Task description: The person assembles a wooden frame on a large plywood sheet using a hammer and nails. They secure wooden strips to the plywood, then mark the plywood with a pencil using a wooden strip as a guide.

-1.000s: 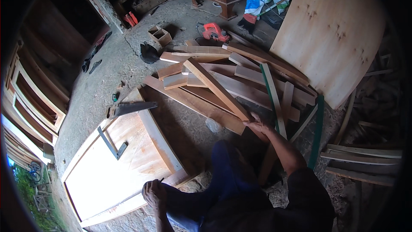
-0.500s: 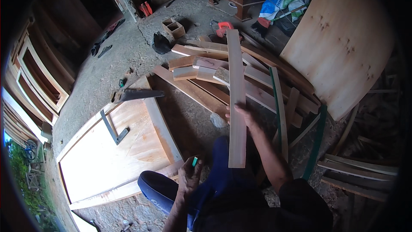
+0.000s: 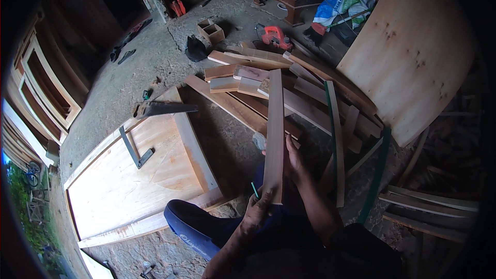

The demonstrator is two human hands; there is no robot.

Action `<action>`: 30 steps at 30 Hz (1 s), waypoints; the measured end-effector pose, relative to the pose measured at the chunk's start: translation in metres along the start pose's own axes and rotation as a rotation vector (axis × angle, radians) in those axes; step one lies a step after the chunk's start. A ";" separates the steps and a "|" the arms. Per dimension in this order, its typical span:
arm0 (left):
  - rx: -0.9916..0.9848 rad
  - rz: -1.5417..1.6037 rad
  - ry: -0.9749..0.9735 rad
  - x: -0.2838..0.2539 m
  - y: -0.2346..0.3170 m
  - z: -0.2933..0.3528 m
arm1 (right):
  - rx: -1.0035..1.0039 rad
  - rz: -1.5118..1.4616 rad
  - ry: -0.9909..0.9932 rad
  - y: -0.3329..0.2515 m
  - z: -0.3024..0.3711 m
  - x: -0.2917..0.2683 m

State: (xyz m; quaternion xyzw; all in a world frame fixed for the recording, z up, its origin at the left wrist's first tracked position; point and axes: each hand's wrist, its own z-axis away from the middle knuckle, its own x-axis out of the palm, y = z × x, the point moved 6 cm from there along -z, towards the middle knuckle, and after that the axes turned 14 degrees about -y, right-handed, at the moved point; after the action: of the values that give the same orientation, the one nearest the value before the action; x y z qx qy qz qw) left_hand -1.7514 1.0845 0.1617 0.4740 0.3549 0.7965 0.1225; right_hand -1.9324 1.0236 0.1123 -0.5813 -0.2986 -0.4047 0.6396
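Note:
A long, planed wooden board (image 3: 275,124) stands on a slant above my lap, its far end over a heap of timber. My right hand (image 3: 295,161) is closed round the board's right edge, its fingers partly hidden behind the wood. At the near end, my left hand (image 3: 257,212) is closed with the thumb against the board. A thin green stick (image 3: 254,190), like a pencil, pokes up from the same hand.
A framed panel (image 3: 209,168) lies at left, bearing a try square (image 3: 135,151) and a handsaw (image 3: 165,108). Ahead are piled planks (image 3: 227,104) and a red power tool (image 3: 275,37). A plywood sheet (image 3: 408,57) leans at right; green-edged strips (image 3: 335,139) stand nearer.
The board has come down and nearer, its far end dropping to show the red power tool. My left hand has moved right and up to the board's near end, keeping the green stick.

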 end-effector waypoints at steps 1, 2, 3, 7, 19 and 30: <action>-0.010 0.068 -0.009 0.004 0.000 -0.002 | 0.012 -0.077 -0.024 0.004 0.006 0.003; -0.021 0.129 -0.022 0.004 -0.001 -0.003 | 0.026 -0.153 -0.050 0.008 0.010 0.008; -0.030 0.189 -0.033 0.002 -0.002 -0.004 | 0.042 -0.103 -0.047 0.009 0.014 0.019; -0.038 0.253 0.004 0.006 0.005 -0.006 | -0.004 0.031 0.042 0.006 0.010 0.035; -0.042 -0.108 0.065 0.005 0.033 -0.006 | -0.101 -0.073 -0.002 0.008 0.001 0.013; -0.088 -0.401 0.076 -0.010 0.024 -0.004 | -0.034 0.209 0.384 0.013 0.028 -0.019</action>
State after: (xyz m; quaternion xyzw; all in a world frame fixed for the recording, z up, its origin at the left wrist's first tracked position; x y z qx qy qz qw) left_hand -1.7461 1.0601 0.1701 0.3575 0.4116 0.7882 0.2856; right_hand -1.9281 1.0542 0.0933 -0.5319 -0.1025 -0.4445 0.7134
